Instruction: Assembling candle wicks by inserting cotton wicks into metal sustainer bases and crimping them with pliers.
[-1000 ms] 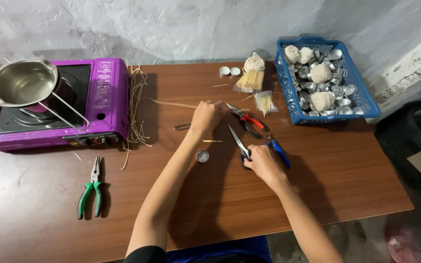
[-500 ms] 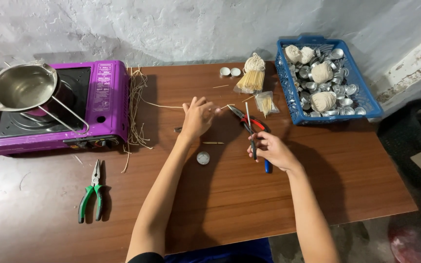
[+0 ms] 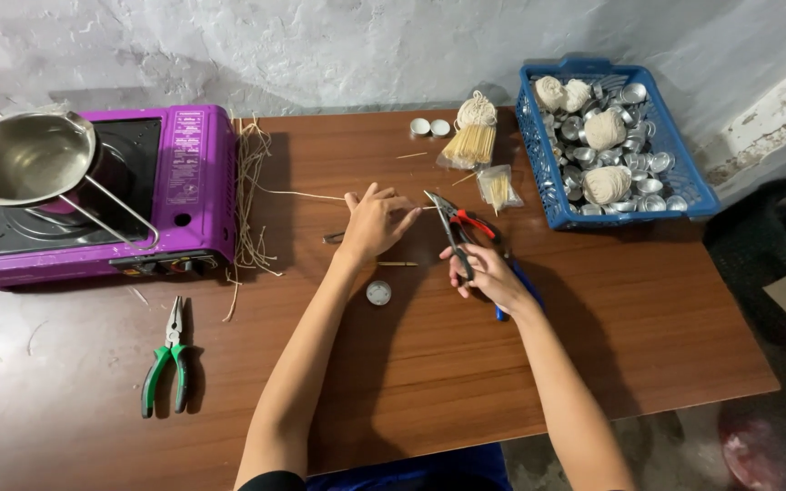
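While the right hand (image 3: 488,273) grips a pair of blue-handled pliers (image 3: 466,245) by the handles, the tool's dark jaws point up and away toward the far side of the tabletop (image 3: 648,318), and their tips sit close to a thin wooden stick (image 3: 429,205) near the fingertips of the left hand. The fingers of the right hand are curled around the handles, with the blue ends showing below the palm. Just beside it, a red-handled tool (image 3: 477,224) lies on the wood, partly hidden by the pliers. The left hand (image 3: 377,220) rests flat on the tabletop with fingers spread, holding nothing that can be made out. A short stick (image 3: 397,264) lies just below this hand, and a small round metal cup (image 3: 378,293) sits near the left wrist.

Farther out, a bundle of pale sticks (image 3: 471,141) tied with string and a small clear bag of sticks (image 3: 499,188) lie toward the back, next to two small round cups (image 3: 430,127). A blue plastic basket (image 3: 684,177) at the right holds balls of twine and many metal cups. At the left stands a purple portable stove (image 3: 184,182) with a steel pot (image 3: 25,159) on it, loose straw-like strands (image 3: 249,195) beside it, and green-handled pliers (image 3: 167,355) near the front edge.
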